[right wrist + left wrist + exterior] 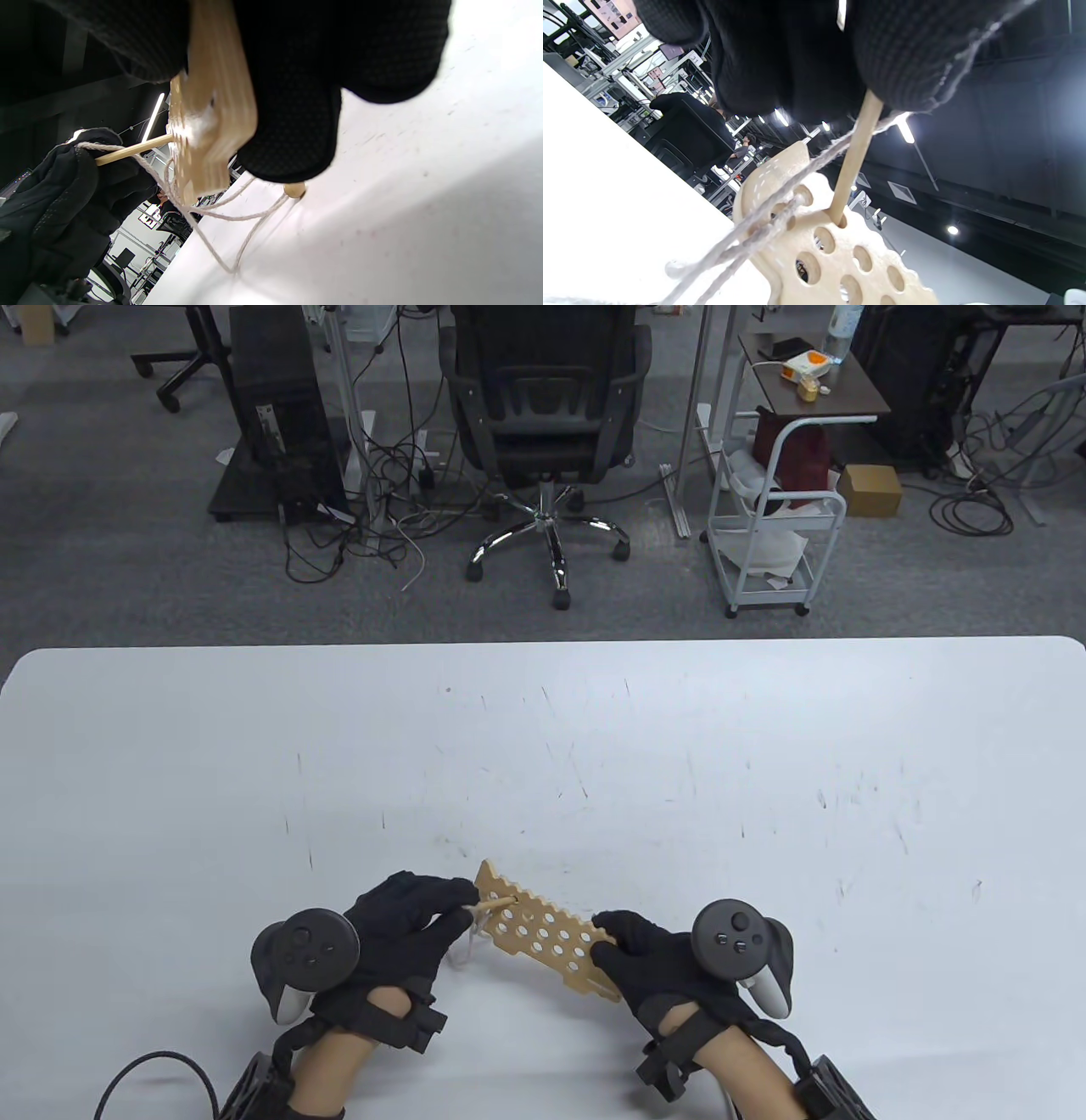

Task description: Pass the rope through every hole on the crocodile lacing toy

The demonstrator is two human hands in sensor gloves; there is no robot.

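Observation:
The wooden crocodile lacing board [545, 931] with several round holes is held tilted above the white table [543, 746]. My right hand [632, 950] grips its near right end [212, 106]. My left hand [424, 908] pinches a thin wooden needle [855, 156] whose tip sits in a hole near the board's far left end [814, 220]. Pale rope [763, 228] runs from the needle's back end past earlier holes and hangs in loops [220, 212] under the board. A small wooden bead [294, 190] at the rope's end rests by the table.
The table's far edge [543, 643] lies well beyond the hands. Past it stand an office chair [543, 424], a white cart [776, 534] and floor cables. A black cable [153, 1069] curls at the table's near left corner.

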